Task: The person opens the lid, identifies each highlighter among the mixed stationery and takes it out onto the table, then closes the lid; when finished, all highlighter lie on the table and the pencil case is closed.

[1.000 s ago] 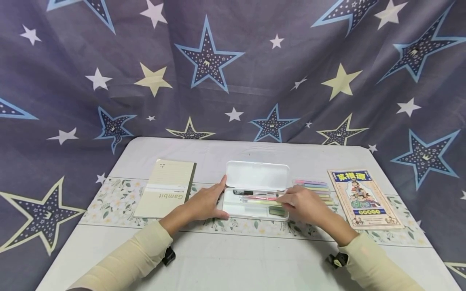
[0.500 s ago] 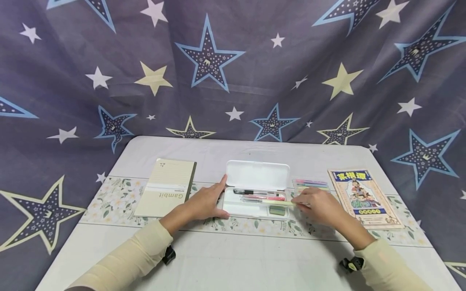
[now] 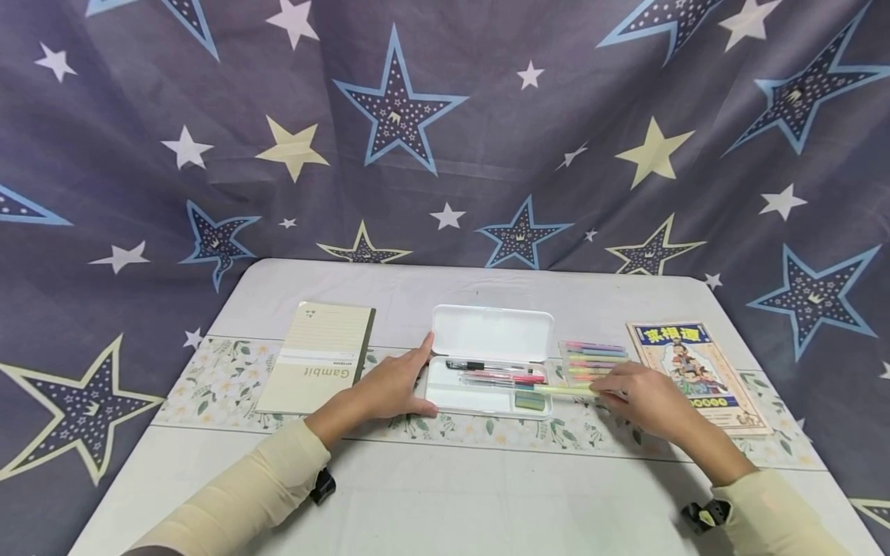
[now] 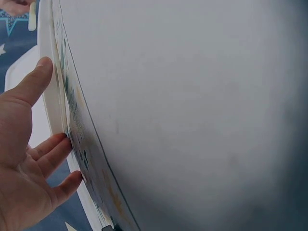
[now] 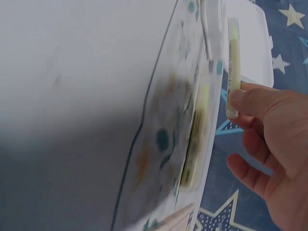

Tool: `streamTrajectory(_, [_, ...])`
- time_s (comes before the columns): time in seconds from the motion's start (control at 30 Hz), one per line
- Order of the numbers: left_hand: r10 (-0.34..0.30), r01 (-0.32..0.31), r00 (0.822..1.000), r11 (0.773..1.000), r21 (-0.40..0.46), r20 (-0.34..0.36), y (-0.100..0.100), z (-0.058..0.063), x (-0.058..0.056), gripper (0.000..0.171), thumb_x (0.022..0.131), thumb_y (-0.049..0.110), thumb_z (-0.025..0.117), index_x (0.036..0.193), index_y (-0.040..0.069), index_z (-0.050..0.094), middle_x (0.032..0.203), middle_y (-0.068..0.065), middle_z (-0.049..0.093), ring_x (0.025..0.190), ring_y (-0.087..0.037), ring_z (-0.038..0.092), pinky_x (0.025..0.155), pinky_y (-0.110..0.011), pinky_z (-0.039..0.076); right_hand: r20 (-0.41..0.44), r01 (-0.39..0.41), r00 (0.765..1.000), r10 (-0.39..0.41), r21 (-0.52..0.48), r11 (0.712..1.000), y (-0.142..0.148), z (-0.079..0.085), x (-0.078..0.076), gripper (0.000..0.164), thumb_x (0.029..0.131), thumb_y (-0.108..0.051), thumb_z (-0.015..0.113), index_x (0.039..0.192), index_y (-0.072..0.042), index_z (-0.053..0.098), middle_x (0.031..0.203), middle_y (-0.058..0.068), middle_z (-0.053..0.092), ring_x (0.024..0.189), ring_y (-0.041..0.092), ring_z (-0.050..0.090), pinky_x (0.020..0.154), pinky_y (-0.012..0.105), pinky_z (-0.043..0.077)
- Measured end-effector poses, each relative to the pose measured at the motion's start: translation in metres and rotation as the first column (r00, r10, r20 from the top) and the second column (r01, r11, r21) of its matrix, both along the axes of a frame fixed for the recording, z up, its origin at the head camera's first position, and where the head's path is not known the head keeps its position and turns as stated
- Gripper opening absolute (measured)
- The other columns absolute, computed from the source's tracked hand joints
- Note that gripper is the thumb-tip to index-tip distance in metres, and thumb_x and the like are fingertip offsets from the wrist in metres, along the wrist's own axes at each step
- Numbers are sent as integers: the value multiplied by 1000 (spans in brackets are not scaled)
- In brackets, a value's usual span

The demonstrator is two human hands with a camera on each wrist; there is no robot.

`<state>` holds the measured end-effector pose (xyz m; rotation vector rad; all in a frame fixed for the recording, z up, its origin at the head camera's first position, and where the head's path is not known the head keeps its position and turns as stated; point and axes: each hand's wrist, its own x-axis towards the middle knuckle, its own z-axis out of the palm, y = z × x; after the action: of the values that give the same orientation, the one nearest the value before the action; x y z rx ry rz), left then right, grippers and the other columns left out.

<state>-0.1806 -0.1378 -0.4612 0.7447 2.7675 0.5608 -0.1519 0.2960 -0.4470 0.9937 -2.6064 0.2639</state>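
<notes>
An open white pencil case [image 3: 445, 395] lies mid-table with its lid [image 3: 494, 333] tipped back. Inside are a black pen [image 3: 480, 366], pens with red parts [image 3: 518, 378] and a green eraser-like block [image 3: 530, 400]. My left hand [image 3: 391, 388] rests at the case's left end, thumb and fingers spread and nearly straight; the left wrist view has the thumb [image 4: 36, 82] along its edge. My right hand [image 3: 643, 394] pinches one end of a pale yellow pen [image 5: 233, 67] between thumb and fingers. The pen's other end overlaps the case's right side in the head view.
A clear pack of pastel pens [image 3: 591, 357] lies right of the case, partly behind the right hand. Beyond it is a comic-covered booklet [image 3: 684, 363]. A beige notebook [image 3: 316, 355] lies left, and a starry curtain [image 3: 445, 139] hangs behind the table.
My right hand has drawn the pale yellow pen rightward, from over the pencil case to mostly past its right edge. The left hand has stayed at the case.
</notes>
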Motion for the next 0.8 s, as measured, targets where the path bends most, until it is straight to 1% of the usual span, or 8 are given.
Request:
streamTrajectory(0.2, [1, -1, 1000, 1000, -4, 0, 0, -1, 0, 133, 76, 61, 82, 165, 8, -1, 161, -14, 41, 143, -32, 48, 116, -45, 42, -15, 20, 1000, -20, -1, 1000, 15, -3, 1, 30, 69, -5, 90, 95, -19, 82, 84, -4, 74, 71, 13, 65, 58, 27, 51])
streamTrajectory(0.37, [2, -2, 1000, 1000, 3, -3, 0, -1, -1, 133, 76, 61, 83, 165, 8, -1, 161, -13, 42, 143, -32, 48, 117, -46, 41, 1, 51, 999, -51, 4, 999, 25, -3, 3, 31, 70, -5, 89, 96, -20, 82, 85, -5, 74, 71, 13, 65, 57, 25, 50])
streamTrajectory(0.53, [2, -2, 1000, 1000, 0, -4, 0, -1, -1, 133, 76, 61, 82, 165, 8, -1, 160, -12, 43, 143, -32, 49, 117, -45, 41, 36, 78, 996, -78, 26, 997, 33, -3, 3, 29, 72, -5, 88, 97, -19, 82, 86, -5, 75, 73, 13, 66, 58, 25, 51])
streamTrajectory(0.7, [1, -1, 1000, 1000, 2, -5, -1, -2, -1, 133, 76, 61, 82, 165, 8, -1, 160, -13, 44, 142, -32, 50, 117, -46, 41, 96, 125, 987, -131, 64, 990, 38, -1, 5, 26, 75, -6, 87, 97, -19, 82, 88, -4, 75, 74, 14, 66, 58, 26, 51])
streamTrajectory(0.8, [1, -1, 1000, 1000, 1, -4, -1, -2, -1, 133, 76, 61, 83, 165, 8, -1, 160, -13, 44, 142, -33, 50, 116, -45, 42, 109, 142, 983, -150, 72, 987, 40, -1, 5, 26, 75, -6, 87, 97, -19, 82, 89, -3, 75, 74, 14, 66, 58, 27, 51])
